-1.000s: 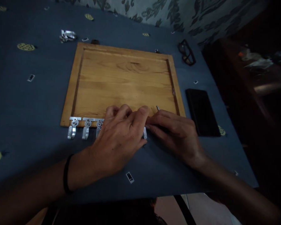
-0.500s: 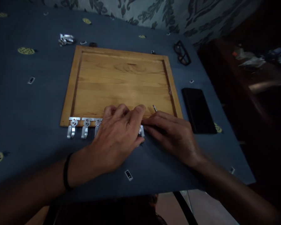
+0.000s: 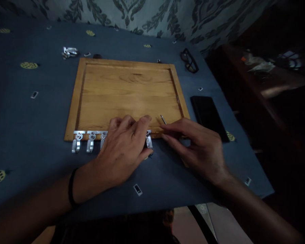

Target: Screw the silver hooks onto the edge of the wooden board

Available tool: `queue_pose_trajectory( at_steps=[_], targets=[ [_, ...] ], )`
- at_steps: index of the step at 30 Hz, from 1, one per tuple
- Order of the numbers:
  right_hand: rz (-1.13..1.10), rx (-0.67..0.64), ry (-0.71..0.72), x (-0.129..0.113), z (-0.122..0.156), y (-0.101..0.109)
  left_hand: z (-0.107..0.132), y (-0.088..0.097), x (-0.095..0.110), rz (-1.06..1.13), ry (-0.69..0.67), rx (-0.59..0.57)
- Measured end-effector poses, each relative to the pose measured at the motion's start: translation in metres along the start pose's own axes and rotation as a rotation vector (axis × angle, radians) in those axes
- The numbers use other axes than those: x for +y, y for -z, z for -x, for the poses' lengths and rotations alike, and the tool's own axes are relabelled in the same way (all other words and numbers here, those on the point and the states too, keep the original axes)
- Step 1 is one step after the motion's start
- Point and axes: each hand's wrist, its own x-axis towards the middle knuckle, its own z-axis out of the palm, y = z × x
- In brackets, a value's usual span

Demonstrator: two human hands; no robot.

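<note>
A wooden board (image 3: pixel 127 91) with a raised frame lies on the table. Silver metal hooks (image 3: pixel 90 140) line its front edge, fixed with screws at the left. Over the middle of this row rests my left hand (image 3: pixel 124 149), its fingers bent and its thumb apart; it covers some hooks. One hook (image 3: pixel 148 139) shows between index finger and thumb. My right hand (image 3: pixel 198 145) is closed at the board's front right, thumb and index finger near its edge. From it sticks a thin metal shaft (image 3: pixel 163 119), seemingly a screwdriver's; the handle is hidden.
More silver hooks (image 3: pixel 70 52) lie behind the board at the left. Black glasses (image 3: pixel 189 61) and a black phone-like slab (image 3: pixel 208 117) are on the right. The blue tablecloth (image 3: pixel 40 135) carries pineapple prints. A darker table (image 3: pixel 234 64) stands beyond the right edge.
The view has shifted slightly. My right hand has drawn a little to the right of my left, with thumb and index finger farther apart. The hook beside my left thumb shows more fully.
</note>
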Motion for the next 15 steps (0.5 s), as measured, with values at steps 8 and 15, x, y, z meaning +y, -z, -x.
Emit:
queue_pose_trajectory(
  at_steps=[8,15],
  targets=[
    [0.389,-0.040,-0.139,0.005,0.054,0.011,0.000,0.001,0.000,-0.007,0.020,-0.007],
    [0.152,0.088,-0.295,0.005,0.075,0.004,-0.001,0.002,0.001,-0.004,0.033,-0.018]
  ],
)
